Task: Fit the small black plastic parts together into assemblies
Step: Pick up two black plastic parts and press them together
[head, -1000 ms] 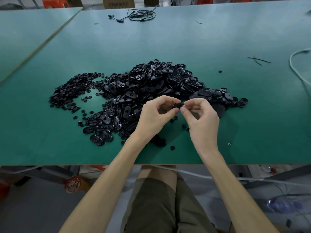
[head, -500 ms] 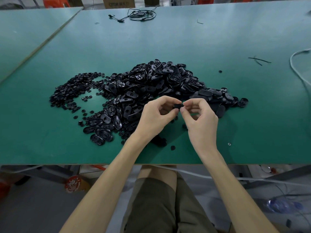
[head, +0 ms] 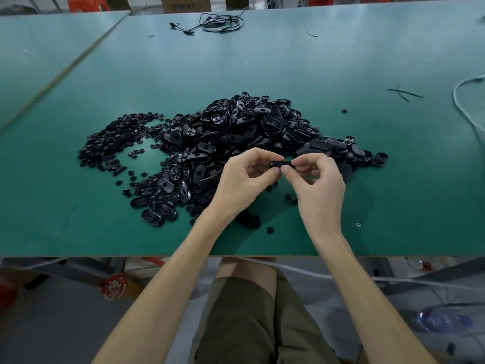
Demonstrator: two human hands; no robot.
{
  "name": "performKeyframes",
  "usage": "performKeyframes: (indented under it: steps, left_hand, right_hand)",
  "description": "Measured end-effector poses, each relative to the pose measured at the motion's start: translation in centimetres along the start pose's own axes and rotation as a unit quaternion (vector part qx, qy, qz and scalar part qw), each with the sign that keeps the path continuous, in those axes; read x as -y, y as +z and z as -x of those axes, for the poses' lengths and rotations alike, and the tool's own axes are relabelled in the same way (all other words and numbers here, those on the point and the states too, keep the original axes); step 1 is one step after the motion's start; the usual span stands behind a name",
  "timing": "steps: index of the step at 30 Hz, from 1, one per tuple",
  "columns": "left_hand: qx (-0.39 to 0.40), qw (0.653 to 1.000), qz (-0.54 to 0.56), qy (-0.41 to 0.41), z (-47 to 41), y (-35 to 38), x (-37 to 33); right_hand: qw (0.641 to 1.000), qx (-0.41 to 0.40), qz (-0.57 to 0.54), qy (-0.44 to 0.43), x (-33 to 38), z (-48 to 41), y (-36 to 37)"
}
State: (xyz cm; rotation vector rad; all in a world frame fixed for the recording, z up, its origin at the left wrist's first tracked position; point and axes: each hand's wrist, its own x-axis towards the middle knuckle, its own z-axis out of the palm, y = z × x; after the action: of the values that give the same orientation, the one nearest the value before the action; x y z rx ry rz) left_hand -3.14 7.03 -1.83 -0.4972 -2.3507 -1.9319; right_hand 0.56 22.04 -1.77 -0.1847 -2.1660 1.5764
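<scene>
Hands: two, left hand [head: 244, 179] and right hand [head: 319, 185]
Black part [head: 280, 163] in the grip: one
Oval shells [head: 249, 127]: one heap beyond the grip (far too many to count)
Round pieces [head: 112, 143]: one heap left of it

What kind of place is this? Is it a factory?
Most likely a small factory workshop. A big heap of black plastic parts lies on a long green worktable, and the left hand and right hand pinch one black part between them.
</scene>
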Motion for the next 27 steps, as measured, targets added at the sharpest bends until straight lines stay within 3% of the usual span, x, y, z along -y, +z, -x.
performKeyframes:
  steps: [11, 27]
  left_hand:
    - [0.017, 1.0, 0.012, -0.014, -0.21, 0.0, 0.45]
    - [-0.002, 0.999, 0.022, -0.027, -0.14, 0.06, 0.28]
  right_hand:
    - [0.997, 0.031, -0.059, 0.039, -0.33, -0.02, -0.11]
    - [0.998, 0.038, -0.056, 0.006, -0.47, -0.12, 0.16]
